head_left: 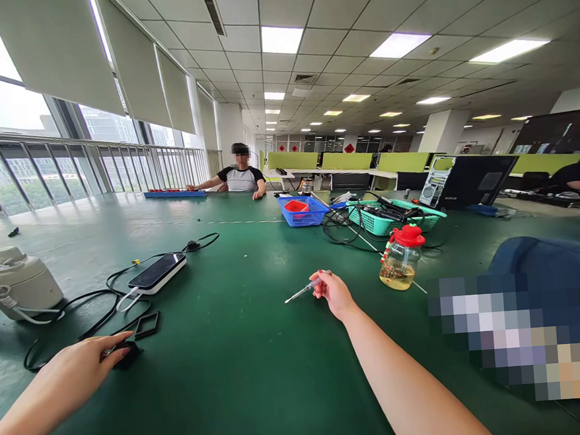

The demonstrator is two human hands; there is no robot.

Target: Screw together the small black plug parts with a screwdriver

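My right hand is closed around a thin screwdriver, its metal tip pointing left just above the green table. My left hand lies low at the left, fingers pressed on a small black part. A black square frame lies just beyond it. A white and black power bank with cables sits further back.
A white jug stands at the far left. A glass jar with a red lid stands right of my right hand. Blue basket and teal basket hold cables. A person sits at the far end.
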